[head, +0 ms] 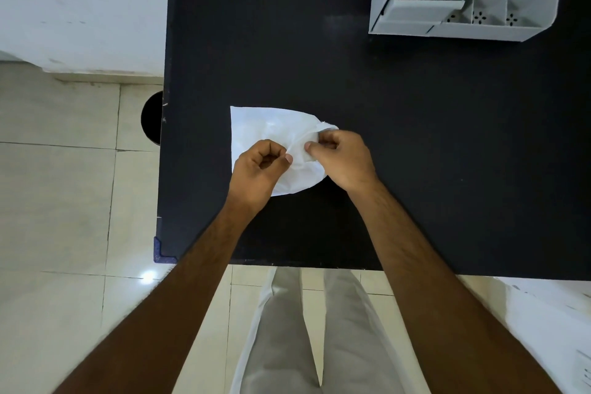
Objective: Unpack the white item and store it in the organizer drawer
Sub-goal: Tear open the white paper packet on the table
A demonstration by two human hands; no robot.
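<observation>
Clearly, we list what we see, label by label.

Wrapper: a thin, crinkled white plastic packet (pixel 256 128) lies on the near-left part of the table; its left edge is straight with a sharp corner, its right side is bunched and creased where we grip it. We cannot tell what is inside.

Left hand (pixel 260 166): curled into a loose fist, thumb and forefinger pinched together on a fold of the packet's middle.

Right hand (pixel 343 157): knuckles up, fingertips clamped on the gathered right end of the same packet, just beside the left hand; both forearms are bare.

Organizer: a white plastic desk organizer (pixel 447 29) with flat, boxy walls stands at the far right corner of the table, well apart from the packet.

Drawer: a small white drawer (pixel 419 11) in the organizer's left half sits partly pulled out, a dark gap showing above its front.

Compartments: open cells on the organizer's right have floors pierced with small petal-shaped cut-outs.

Table: a matte black table (pixel 319 57) with a smooth, faintly reflective top and a blue guard on its near-left corner.

Floor: glossy pale beige tiles (pixel 57 201) with thin dark grout lines and one bright spot of reflected light.

Wall: plain white, slightly scuffed, at upper left.

Other: a dark round object peeks from under the table's left edge; light grey trousers show below the near edge.
</observation>
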